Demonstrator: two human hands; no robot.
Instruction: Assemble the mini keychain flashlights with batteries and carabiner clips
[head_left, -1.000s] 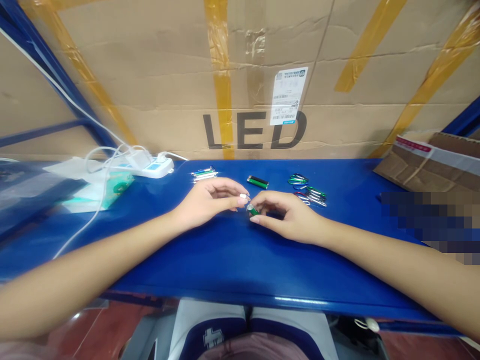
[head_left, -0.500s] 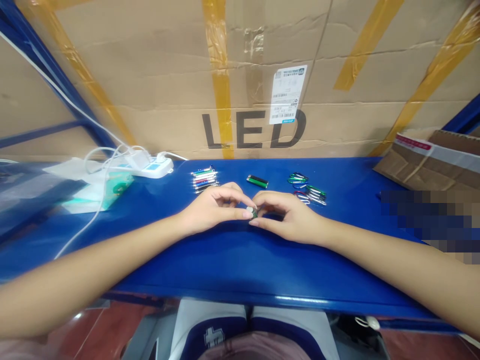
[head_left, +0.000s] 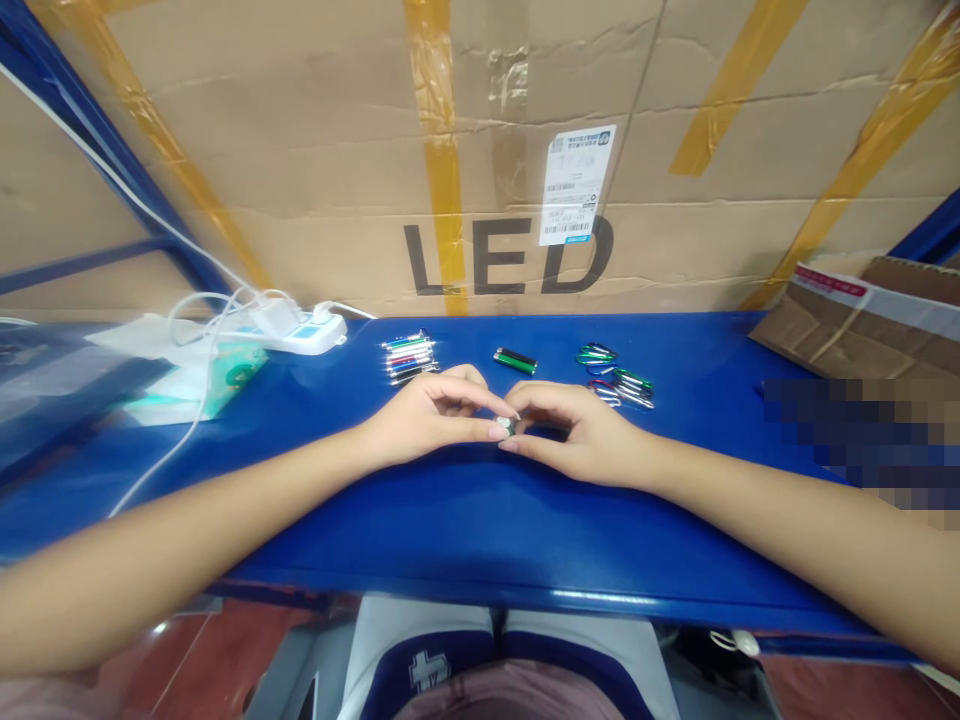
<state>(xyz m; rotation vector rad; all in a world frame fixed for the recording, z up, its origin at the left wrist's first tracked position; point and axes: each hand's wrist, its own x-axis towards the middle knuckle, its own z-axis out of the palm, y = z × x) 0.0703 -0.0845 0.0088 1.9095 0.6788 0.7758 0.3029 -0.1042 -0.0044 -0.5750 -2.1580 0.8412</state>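
Note:
Between my hands, low over the blue table, is a small dark green piece with a silvery-white round end (head_left: pixel 506 425); most of it is hidden by fingers, so its kind is unclear. My left hand (head_left: pixel 427 415) pinches its left side, thumb below and index finger reaching over the top. From the right, my right hand (head_left: pixel 581 430) grips it between thumb and curled fingers. Beyond the hands lie a black and a green tube (head_left: pixel 516 361) side by side. A row of pens (head_left: pixel 409 357) lies past my left hand, and coloured carabiners (head_left: pixel 615 378) past my right.
The blue table (head_left: pixel 480 540) ends in front of my lap. A white power strip (head_left: pixel 307 333) with cables and a green-white soft pack (head_left: pixel 217 380) are at left. A large cardboard box (head_left: pixel 337 180) walls the back; a smaller carton (head_left: pixel 832 325) stands at right.
The left index fingertip has shifted slightly right over the small green piece, covering a little more of it. Both hands otherwise stay in place.

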